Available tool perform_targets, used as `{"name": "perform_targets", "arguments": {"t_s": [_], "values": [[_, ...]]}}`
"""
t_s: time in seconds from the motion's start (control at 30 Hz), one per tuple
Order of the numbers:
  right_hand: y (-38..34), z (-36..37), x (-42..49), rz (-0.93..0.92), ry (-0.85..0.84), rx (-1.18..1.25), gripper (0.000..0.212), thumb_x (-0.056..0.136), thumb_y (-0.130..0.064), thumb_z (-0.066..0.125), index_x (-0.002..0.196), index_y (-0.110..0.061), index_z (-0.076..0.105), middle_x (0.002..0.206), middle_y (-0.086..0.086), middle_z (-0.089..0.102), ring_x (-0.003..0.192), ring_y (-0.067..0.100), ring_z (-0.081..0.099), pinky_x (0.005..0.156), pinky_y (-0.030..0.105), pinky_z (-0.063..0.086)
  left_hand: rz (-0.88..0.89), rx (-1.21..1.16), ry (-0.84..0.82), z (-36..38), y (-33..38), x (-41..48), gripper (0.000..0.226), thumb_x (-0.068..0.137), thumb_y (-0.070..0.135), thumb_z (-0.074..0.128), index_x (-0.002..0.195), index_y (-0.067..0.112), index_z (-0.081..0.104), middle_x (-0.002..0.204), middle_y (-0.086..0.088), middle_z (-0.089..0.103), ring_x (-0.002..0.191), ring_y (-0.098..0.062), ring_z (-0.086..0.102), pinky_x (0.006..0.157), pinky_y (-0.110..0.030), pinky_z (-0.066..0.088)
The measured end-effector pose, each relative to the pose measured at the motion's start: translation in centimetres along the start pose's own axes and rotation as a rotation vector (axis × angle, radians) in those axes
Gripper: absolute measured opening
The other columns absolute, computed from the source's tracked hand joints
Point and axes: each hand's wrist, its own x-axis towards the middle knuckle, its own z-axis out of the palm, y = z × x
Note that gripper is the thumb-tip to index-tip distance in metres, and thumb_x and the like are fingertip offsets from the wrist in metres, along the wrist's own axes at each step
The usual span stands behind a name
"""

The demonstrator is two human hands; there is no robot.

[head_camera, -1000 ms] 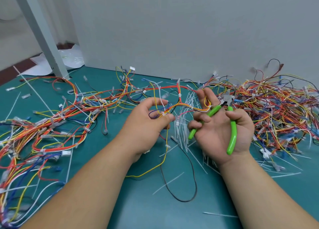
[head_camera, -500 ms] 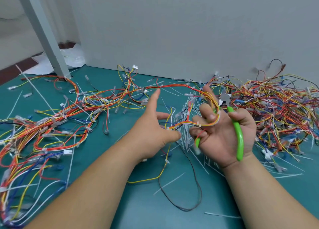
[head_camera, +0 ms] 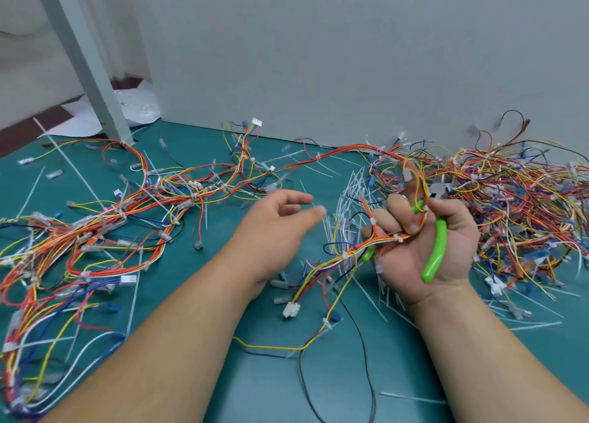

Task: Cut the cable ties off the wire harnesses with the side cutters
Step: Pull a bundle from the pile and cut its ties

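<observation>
Even, soft light; faint shadows, wide-angle bowing at edges, perhaps slight motion blur.

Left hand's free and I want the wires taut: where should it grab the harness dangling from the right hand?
Probably pinch the harness from the left, just beyond the right hand, where a tie keeps the wires bunched; lower down they splay into loose strands.

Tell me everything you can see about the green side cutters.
The side cutters have two glossy, plastic-looking bright-green handles and a blurred grey metal head. They lie in the upturned right hand, head pointing away. One handle curves along the palm beside the thumb; the fingers curl over the other, together with a wire harness. The blades' state cannot be told.
</observation>
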Motion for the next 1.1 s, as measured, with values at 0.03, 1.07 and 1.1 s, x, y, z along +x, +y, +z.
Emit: {"name": "perform_targets", "arguments": {"t_s": [0.03, 1.07, 1.1], "values": [[-0.1, 0.0, -0.1, 0.006, -0.016, -0.004, 0.037, 0.071, -0.031, 0.061, 0.108, -0.026, 0.062, 0.060, -0.006, 0.019, 0.056, 0.013, 0.017, 0.063, 0.033, 0.014, -0.024, -0.048, 0.044, -0.1, 0.2, 0.1, 0.017, 0.089, 0.037, 0.073, 0.104, 0.032, 0.069, 0.115, 0.004, 0.069, 0.098, -0.009, 0.066, 0.073, -0.023, 0.043], [0.3, 0.4, -0.5, 0.346, -0.164, -0.099, 0.030, 0.070, -0.026, 0.068, 0.099, -0.018, 0.068, 0.057, -0.006, 0.017, 0.052, 0.012, 0.015, 0.052, 0.028, 0.014, -0.085, -1.193, -0.036, -3.1, 1.3, 1.0, 0.055, 0.096, 0.027, 0.056, 0.145, 0.005, 0.046, 0.136, -0.008, 0.059, 0.106, -0.028, 0.065, 0.079, -0.034, 0.052], [0.5, 0.5, -0.4, 0.316, -0.093, -0.139, 0.028, 0.070, -0.027, 0.067, 0.096, -0.019, 0.067, 0.057, -0.006, 0.015, 0.051, 0.012, 0.013, 0.050, 0.027, 0.014, -0.074, -1.175, -0.032, -3.0, 1.3, 1.0, 0.054, 0.096, 0.024, 0.057, 0.145, 0.004, 0.046, 0.133, -0.008, 0.060, 0.102, -0.028, 0.063, 0.077, -0.032, 0.051]]}}
